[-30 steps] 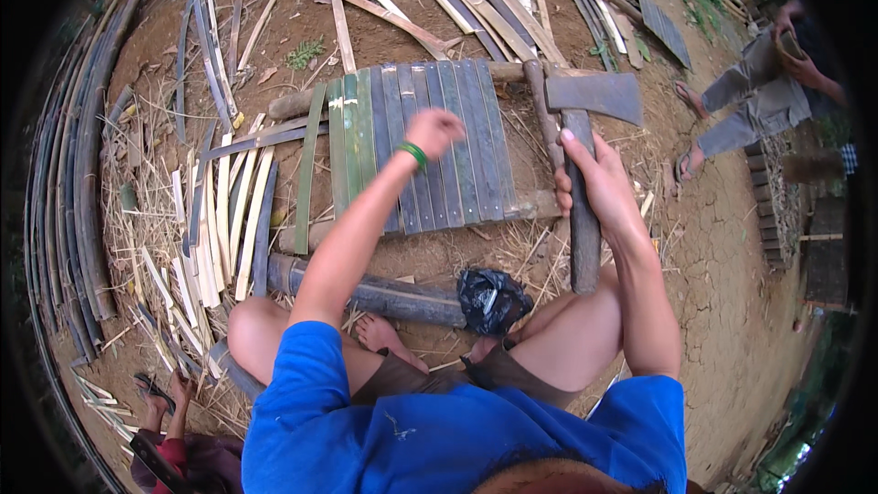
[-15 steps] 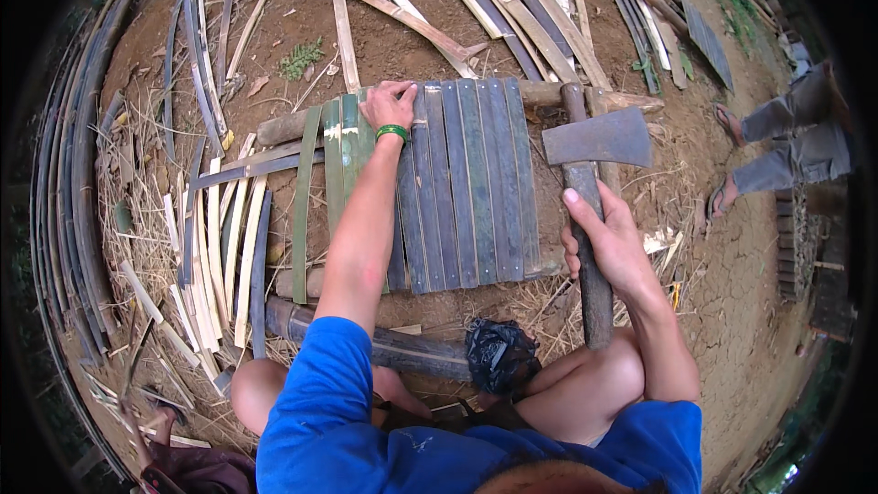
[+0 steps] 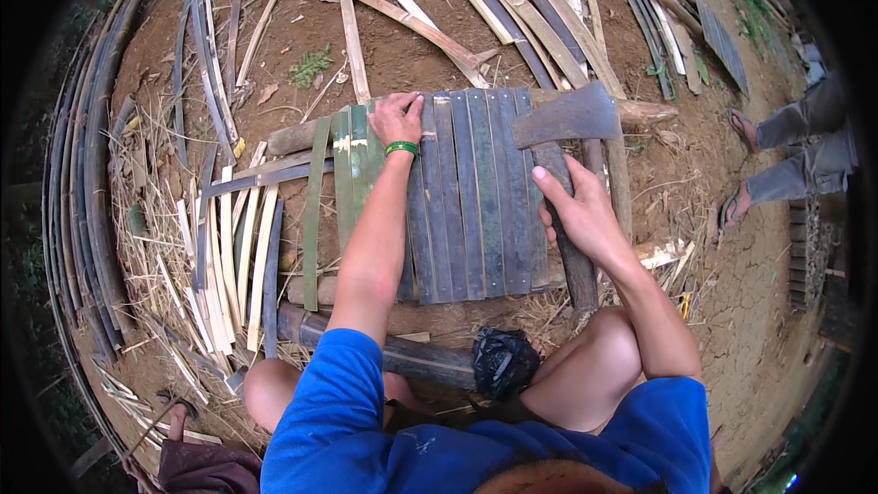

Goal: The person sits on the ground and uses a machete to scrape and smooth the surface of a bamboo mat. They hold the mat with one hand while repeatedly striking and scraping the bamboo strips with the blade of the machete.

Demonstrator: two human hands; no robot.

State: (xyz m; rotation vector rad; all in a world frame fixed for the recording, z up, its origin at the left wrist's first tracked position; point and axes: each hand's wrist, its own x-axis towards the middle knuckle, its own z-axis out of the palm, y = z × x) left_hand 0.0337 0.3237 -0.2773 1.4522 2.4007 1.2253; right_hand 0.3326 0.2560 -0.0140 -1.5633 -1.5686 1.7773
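Observation:
A panel of split bamboo slats, dark on the right and green on the left, lies across wooden poles on the ground in front of me. At its far edge, my left hand presses on the slats with fingers drawn together; whatever they pinch is too small to make out. My right hand is wrapped around the wooden handle of an axe. The axe head is raised over the panel's far right corner, blade toward the right. Small nail heads dot the ends of the slats.
Loose bamboo strips lie at the left, beside long bamboo poles. More strips spread beyond the panel. A black plastic bag sits by my legs, against a thick bamboo piece. Another person's legs stand at the right.
The axe has swung left and away from me, from beside the panel to over its far right corner. My left hand stays at the far edge of the slats. The view has shifted slightly.

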